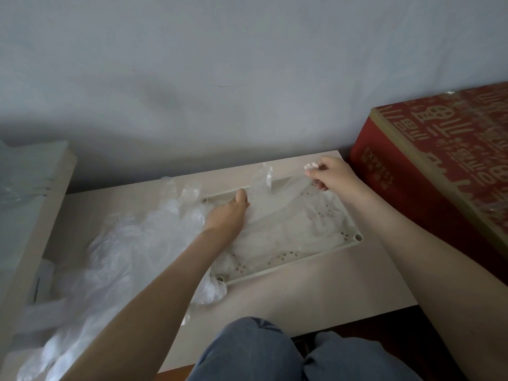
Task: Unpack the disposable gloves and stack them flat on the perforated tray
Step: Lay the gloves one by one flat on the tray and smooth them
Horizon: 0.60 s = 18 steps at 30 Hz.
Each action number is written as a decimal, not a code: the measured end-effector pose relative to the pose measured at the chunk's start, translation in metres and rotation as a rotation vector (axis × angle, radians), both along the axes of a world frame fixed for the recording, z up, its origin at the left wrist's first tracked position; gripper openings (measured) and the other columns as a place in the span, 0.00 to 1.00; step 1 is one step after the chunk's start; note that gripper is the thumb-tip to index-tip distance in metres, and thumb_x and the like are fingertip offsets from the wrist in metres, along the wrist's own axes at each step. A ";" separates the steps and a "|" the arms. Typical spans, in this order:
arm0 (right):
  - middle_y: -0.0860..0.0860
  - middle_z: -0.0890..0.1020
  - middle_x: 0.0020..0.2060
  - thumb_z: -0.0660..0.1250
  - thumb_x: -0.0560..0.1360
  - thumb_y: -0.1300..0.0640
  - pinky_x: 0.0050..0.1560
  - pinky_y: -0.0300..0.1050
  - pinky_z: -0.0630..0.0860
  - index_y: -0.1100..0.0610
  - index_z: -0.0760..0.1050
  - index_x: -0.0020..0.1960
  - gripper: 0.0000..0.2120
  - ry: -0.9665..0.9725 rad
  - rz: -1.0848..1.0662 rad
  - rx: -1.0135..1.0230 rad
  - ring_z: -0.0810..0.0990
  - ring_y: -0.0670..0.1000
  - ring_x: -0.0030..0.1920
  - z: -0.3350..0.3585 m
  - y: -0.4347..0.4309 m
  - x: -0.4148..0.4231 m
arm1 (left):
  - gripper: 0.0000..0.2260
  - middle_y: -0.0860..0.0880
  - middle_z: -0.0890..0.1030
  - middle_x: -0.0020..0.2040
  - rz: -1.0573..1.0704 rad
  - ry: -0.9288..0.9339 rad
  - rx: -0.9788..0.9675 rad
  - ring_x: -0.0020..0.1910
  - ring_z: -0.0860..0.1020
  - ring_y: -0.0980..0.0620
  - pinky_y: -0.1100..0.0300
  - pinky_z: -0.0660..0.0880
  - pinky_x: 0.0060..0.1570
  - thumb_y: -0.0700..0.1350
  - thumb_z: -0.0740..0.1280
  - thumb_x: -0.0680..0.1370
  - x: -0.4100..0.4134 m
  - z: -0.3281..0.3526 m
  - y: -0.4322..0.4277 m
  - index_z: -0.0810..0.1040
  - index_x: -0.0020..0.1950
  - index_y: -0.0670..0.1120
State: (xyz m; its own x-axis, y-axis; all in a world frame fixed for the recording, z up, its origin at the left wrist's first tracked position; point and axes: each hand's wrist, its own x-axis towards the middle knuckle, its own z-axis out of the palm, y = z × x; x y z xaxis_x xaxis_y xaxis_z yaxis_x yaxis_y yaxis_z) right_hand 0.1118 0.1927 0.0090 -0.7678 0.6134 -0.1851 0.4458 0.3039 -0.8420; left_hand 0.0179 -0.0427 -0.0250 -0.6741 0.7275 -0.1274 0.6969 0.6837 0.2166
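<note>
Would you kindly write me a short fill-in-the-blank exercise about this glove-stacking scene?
The loose pile of clear plastic gloves lies ____ of the cream perforated tray.
The large cardboard box is coloured ____.
Its side reads ____.
The left hand and right hand hold one glove over the perforated ____.
Missing: left, red, EXPRESS, tray.

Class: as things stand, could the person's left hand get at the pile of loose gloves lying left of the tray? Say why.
Probably yes. The pile of gloves lies uncovered right beside the left hand; the hand would first have to release the glove it holds over the perforated tray.
</note>
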 end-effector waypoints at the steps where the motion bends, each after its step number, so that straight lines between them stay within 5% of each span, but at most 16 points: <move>1: 0.50 0.76 0.31 0.69 0.75 0.56 0.37 0.43 0.73 0.59 0.72 0.41 0.09 0.012 -0.027 0.071 0.75 0.50 0.34 -0.001 0.001 0.000 | 0.13 0.40 0.80 0.48 -0.001 0.014 -0.013 0.41 0.79 0.38 0.52 0.67 0.34 0.47 0.47 0.85 0.000 0.000 0.000 0.64 0.58 0.40; 6: 0.50 0.76 0.43 0.67 0.76 0.56 0.45 0.43 0.70 0.58 0.71 0.50 0.07 0.046 -0.084 0.338 0.74 0.49 0.43 0.002 -0.007 0.000 | 0.12 0.39 0.80 0.50 0.015 0.045 -0.044 0.42 0.79 0.37 0.51 0.68 0.35 0.46 0.48 0.85 -0.002 -0.001 0.003 0.63 0.59 0.39; 10: 0.49 0.74 0.40 0.67 0.74 0.61 0.41 0.41 0.67 0.59 0.74 0.50 0.06 0.022 0.279 0.449 0.71 0.44 0.36 0.005 -0.026 0.002 | 0.13 0.40 0.75 0.58 0.061 0.073 0.016 0.52 0.77 0.38 0.48 0.71 0.44 0.46 0.52 0.84 -0.002 -0.005 0.005 0.65 0.64 0.39; 12: 0.49 0.75 0.38 0.68 0.73 0.63 0.39 0.35 0.66 0.59 0.78 0.47 0.03 -0.062 0.493 0.480 0.71 0.43 0.35 0.002 -0.035 0.004 | 0.15 0.39 0.73 0.59 0.080 0.254 0.122 0.56 0.74 0.37 0.47 0.72 0.51 0.42 0.58 0.79 0.002 -0.010 0.005 0.68 0.63 0.38; 14: 0.50 0.77 0.40 0.68 0.73 0.62 0.40 0.36 0.65 0.58 0.80 0.46 0.04 -0.152 0.637 0.499 0.72 0.47 0.38 -0.006 -0.041 0.006 | 0.20 0.38 0.75 0.59 0.079 0.402 0.153 0.55 0.74 0.38 0.46 0.72 0.54 0.42 0.60 0.70 0.009 -0.010 0.006 0.71 0.60 0.38; 18: 0.48 0.77 0.45 0.69 0.74 0.50 0.51 0.44 0.66 0.51 0.80 0.52 0.09 -0.272 0.683 0.490 0.72 0.48 0.49 -0.015 -0.052 0.008 | 0.21 0.38 0.71 0.68 -0.216 0.312 0.190 0.66 0.70 0.39 0.44 0.67 0.65 0.46 0.60 0.70 0.022 -0.011 0.014 0.72 0.62 0.41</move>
